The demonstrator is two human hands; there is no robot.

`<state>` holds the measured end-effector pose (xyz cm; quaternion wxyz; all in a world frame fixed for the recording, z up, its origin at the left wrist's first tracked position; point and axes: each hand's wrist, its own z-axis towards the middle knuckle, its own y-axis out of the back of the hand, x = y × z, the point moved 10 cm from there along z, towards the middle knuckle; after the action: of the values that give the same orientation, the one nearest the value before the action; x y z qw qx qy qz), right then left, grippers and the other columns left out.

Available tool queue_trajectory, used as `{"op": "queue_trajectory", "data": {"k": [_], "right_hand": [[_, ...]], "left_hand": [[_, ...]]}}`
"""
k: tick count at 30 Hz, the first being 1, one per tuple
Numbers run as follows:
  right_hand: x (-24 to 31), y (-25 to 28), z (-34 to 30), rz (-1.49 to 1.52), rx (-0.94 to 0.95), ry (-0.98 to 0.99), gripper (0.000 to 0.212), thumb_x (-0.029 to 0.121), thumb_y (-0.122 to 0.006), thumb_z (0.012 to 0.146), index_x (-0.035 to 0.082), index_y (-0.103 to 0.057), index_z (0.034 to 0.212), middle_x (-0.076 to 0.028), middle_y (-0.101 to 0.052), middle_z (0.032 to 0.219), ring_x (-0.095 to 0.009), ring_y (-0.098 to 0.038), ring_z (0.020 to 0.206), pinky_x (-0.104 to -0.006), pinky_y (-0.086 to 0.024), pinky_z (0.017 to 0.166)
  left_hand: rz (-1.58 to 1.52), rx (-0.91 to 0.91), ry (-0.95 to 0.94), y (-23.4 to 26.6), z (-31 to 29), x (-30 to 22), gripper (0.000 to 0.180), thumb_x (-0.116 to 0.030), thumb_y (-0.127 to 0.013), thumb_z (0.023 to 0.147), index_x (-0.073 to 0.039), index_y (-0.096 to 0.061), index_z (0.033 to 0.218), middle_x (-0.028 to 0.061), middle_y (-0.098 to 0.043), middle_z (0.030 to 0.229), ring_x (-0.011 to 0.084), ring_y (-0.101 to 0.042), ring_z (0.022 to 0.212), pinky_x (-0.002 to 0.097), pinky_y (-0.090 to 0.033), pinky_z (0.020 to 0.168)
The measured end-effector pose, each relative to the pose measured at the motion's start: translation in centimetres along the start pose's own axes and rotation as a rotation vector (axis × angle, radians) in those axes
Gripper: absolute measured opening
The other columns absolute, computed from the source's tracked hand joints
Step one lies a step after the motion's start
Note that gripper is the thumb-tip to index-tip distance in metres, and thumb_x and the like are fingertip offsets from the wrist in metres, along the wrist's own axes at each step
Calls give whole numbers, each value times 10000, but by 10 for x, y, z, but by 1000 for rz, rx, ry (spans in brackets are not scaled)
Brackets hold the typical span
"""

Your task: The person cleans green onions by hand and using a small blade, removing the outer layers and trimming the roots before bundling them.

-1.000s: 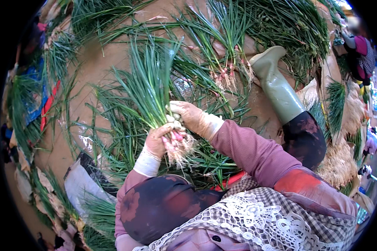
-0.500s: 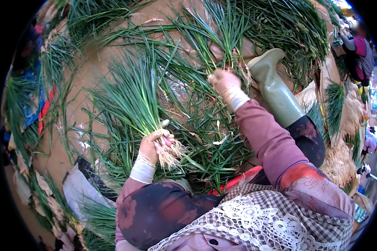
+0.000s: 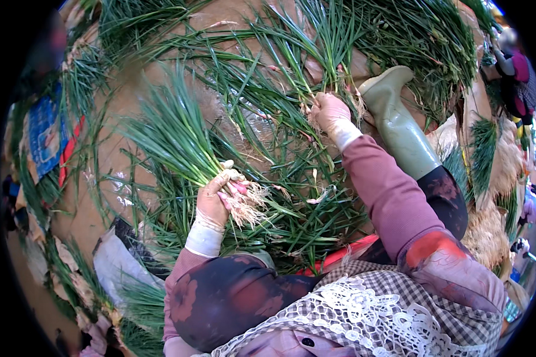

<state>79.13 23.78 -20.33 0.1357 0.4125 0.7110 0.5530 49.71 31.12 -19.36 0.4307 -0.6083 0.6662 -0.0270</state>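
My left hand (image 3: 213,199) is closed around a thick bunch of spring onions (image 3: 181,146). Its green leaves fan out to the far left, while pinkish-white bulbs and pale roots stick out on the right of my fist. Farther off, my right hand (image 3: 332,115) pinches a few spring onion stalks (image 3: 302,88) near their root ends; my fingers partly cover them. Just beyond that hand, more spring onions (image 3: 335,44) lie with their roots toward me. Loose leaves and stalks (image 3: 304,229) are strewn between my hands.
A green rubber boot (image 3: 399,128) on my leg stands right of my right hand. Big heaps of spring onions (image 3: 411,41) lie at the far right, with more (image 3: 131,27) at the far left. A grey sheet (image 3: 113,262) is at the near left. Another person (image 3: 521,77) is at the right edge.
My right hand has closed on the stalks, and their root ends now show beside its fingers. The bunch in my left hand has tipped slightly leftward.
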Motion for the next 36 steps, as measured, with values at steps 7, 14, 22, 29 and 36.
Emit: {"op": "queue_trajectory", "data": {"k": [7, 14, 22, 29, 36], "right_hand": [[109, -23, -97, 356, 98, 295, 216, 227, -469, 798, 61, -471, 937, -176, -558, 762, -348, -546, 735, -397, -428, 626], [123, -133, -138, 473, 1058, 552, 344, 322, -550, 760, 86, -555, 1010, -51, -574, 757, -144, -544, 698, -278, -441, 607], [198, -90, -118, 2223, 1350, 192, 170, 168, -447, 848, 40, -538, 912, 18, -473, 637, -88, -450, 552, -213, -397, 514], [156, -64, -90, 278, 378, 319, 256, 220, -515, 752, 29, -566, 915, -174, -591, 773, -289, -575, 757, -342, -448, 671], [118, -53, -72, 369, 308, 201, 259, 246, -585, 722, 39, -496, 851, -117, -545, 676, -256, -539, 644, -335, -434, 608]], "left_hand": [[68, 56, 128, 1, 12, 30, 299, -54, -457, 780, 52, -455, 1060, 167, -566, 875, 261, -567, 790, 338, -478, 708], [-21, 179, 177, -2, -7, 30, 222, -113, -488, 780, 44, -508, 935, 144, -563, 872, 260, -562, 809, 382, -457, 773], [-16, 342, 156, -28, -13, 24, 289, -235, -539, 716, 24, -508, 841, 165, -569, 778, 255, -564, 717, 331, -457, 711], [129, 103, 179, -14, -6, 27, 151, -65, -498, 751, 50, -525, 845, 159, -584, 742, 218, -579, 631, 289, -492, 598], [545, -66, 205, 9, -5, 27, 197, -135, -538, 772, 49, -574, 711, 83, -564, 572, 91, -474, 394, 177, -345, 318]]}}
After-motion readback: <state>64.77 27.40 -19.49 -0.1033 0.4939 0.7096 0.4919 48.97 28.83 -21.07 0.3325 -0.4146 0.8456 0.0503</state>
